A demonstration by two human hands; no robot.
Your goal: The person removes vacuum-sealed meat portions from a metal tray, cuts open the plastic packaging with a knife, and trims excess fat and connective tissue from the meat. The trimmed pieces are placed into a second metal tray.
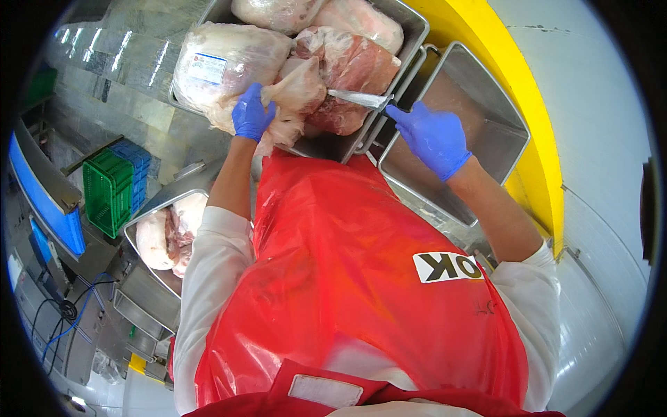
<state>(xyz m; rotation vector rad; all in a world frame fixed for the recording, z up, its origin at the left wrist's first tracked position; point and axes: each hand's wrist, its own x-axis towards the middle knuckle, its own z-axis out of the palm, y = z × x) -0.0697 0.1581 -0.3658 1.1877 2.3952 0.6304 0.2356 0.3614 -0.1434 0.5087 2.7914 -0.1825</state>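
My blue-gloved left hand [253,115] pinches a pale, fatty flap [300,89] between its fingers, against the large pink-red chunk of meat [361,66] in the grey metal tub [415,35]. My blue-gloved right hand [434,139] has its fingers curled around a silver-bladed knife [360,98], tip at the flap's edge.

1. Our left hand [253,115]: blue-gloved, over the steel bin's [417,26] near edge, fingers curled in a firm grip.
2. Our right hand [434,142]: same glove, just past the bin's right edge. We've one finger stretched forward-left.
3. Forearms bare between glove and sleeve; left near upright, right slants inward.
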